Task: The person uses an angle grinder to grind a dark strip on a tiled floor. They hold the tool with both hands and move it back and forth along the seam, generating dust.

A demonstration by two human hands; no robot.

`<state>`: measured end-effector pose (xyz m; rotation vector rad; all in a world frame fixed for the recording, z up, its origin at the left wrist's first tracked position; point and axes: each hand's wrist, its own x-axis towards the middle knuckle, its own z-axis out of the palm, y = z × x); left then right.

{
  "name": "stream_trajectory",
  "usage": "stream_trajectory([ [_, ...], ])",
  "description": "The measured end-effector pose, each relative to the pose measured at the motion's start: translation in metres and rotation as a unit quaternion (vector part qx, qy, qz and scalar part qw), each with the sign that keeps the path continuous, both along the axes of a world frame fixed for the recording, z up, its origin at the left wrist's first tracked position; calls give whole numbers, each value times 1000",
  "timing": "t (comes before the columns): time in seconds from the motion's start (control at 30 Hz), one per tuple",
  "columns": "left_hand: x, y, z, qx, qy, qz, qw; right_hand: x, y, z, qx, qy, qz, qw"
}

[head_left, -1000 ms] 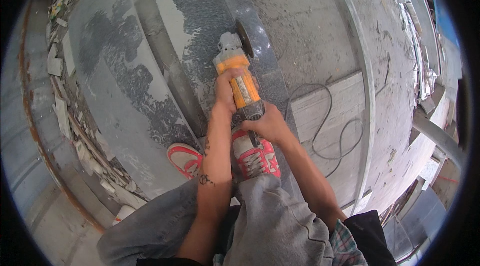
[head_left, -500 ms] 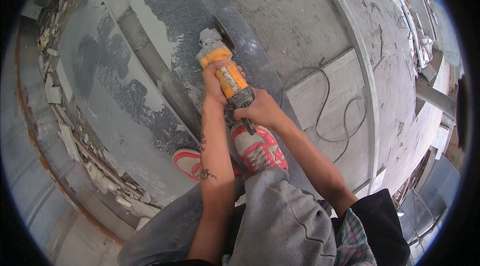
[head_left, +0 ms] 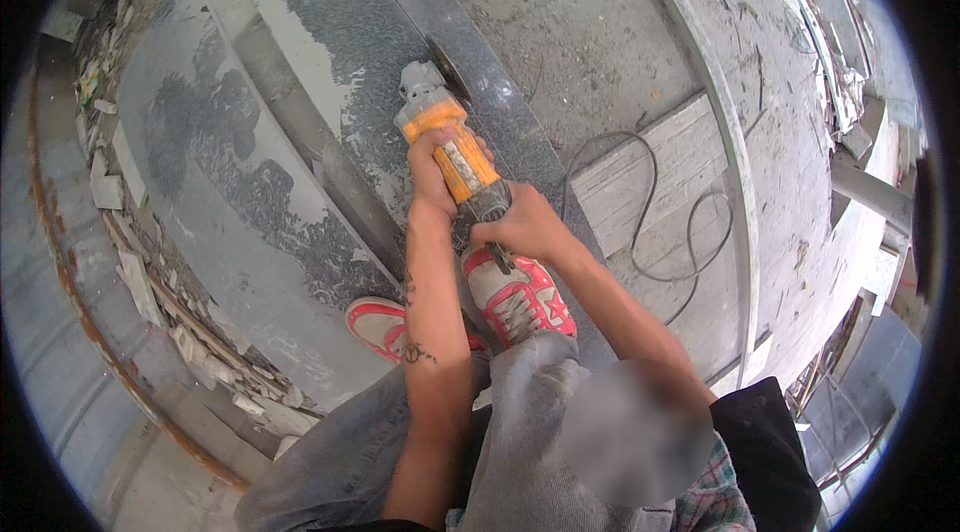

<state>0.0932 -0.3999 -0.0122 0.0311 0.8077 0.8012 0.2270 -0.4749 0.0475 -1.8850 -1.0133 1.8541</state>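
An orange and grey angle grinder [head_left: 463,160] lies across the middle of the view, its head pointing away from me. My left hand [head_left: 432,172] wraps round its orange body just behind the head. Farther back, my right hand [head_left: 525,222] grips the dark rear handle. The thin cutting disc [head_left: 449,70] stands on edge at the head's right side, over a straight line in the dark stone slab [head_left: 345,7]. Whether the disc is spinning, or how deep it sits, I cannot tell. My pink and white shoe [head_left: 518,300] is right behind the handle, on the slab.
A grey cable [head_left: 655,202] loops over a pale board [head_left: 655,167] on the right. Beyond it curves a long metal rail [head_left: 735,162]. Another patchy grey slab [head_left: 215,162] lies to the left, with broken stone pieces [head_left: 140,282] along its outer side. Dust covers the floor.
The grinder and both hands have shifted very slightly toward me and to the right along the slab. Both hands keep the same grip.
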Motion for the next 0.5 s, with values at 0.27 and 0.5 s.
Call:
stream_trajectory([
  [0.27,-1,-12,-3,-26,9,8,1000,-1,-9,7,29,-28,13,999],
  [0.5,8,-31,4,-8,-3,12,1000,6,-28,7,37,-43,22,998],
])
